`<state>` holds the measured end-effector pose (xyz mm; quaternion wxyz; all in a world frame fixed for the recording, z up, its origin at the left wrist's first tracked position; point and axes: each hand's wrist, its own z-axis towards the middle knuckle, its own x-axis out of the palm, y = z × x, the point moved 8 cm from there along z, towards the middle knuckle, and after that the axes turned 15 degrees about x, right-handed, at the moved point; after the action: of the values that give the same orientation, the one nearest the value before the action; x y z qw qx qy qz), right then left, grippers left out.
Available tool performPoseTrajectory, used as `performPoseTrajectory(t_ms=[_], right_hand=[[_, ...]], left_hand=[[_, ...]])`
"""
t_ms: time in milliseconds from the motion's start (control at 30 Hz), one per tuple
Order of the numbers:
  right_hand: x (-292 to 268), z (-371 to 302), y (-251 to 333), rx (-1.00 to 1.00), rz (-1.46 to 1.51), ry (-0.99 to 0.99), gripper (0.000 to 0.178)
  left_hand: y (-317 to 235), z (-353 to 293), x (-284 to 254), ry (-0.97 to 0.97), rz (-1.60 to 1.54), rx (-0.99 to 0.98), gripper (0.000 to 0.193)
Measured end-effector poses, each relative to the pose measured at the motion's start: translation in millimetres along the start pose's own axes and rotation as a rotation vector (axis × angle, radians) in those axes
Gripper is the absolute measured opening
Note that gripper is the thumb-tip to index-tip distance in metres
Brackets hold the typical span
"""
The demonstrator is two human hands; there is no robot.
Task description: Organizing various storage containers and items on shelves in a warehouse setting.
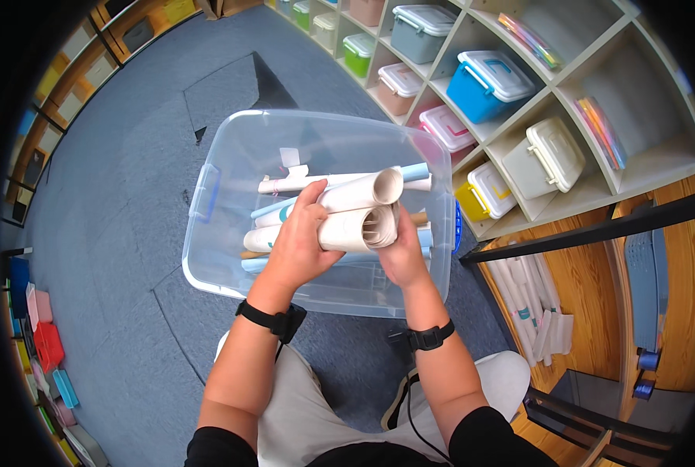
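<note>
Over a clear plastic bin [231,282], I hold two thick rolls of off-white paper side by side, their open ends turned to the right. My left hand [299,240] wraps around the lower paper roll [346,232], fingers reaching up to the upper paper roll [354,194]. At the right end, my right hand [403,257] is closed against the rolls, its fingers partly hidden behind them. Beneath lie light blue rolls [415,171], a thin white roll [285,185] and a bit of brown roll [419,219]. A small white paper piece [289,158] stands near the far side.
Cubby shelves [546,101] with lidded boxes, including a blue box [484,86], line the right side. More white rolls [525,303] rest on a wooden shelf behind a dark bar [596,228]. Grey-blue carpet [129,202] surrounds the bin. Colourful trays [48,346] stand far left.
</note>
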<state>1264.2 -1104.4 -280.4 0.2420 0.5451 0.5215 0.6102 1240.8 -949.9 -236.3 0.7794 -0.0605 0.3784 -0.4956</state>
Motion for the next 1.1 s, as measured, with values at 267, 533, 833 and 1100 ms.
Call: performPoseTrajectory(t_ms=[267, 533, 833, 1100], right_hand=[[33.1, 10.0, 24.8, -0.141, -0.386, 0.078, 0.105], [42.7, 31.0, -6.4, 0.021, -0.095, -0.032, 0.063], [-37.3, 60.8, 12.3, -0.217, 0.352, -0.187, 0.044], [-144.8, -82.2, 195.7, -0.446, 0.476, -0.444, 0.043]], left_hand=[[6.6, 0.5, -3.3, 0.131, -0.029, -0.216, 0.082], [16.6, -7.6, -8.0, 0.039, 0.029, -0.194, 0.072], [28.4, 10.8, 33.5, 0.051, 0.001, -0.017, 0.097], [47.0, 23.4, -3.1, -0.279, -0.091, 0.035, 0.054]])
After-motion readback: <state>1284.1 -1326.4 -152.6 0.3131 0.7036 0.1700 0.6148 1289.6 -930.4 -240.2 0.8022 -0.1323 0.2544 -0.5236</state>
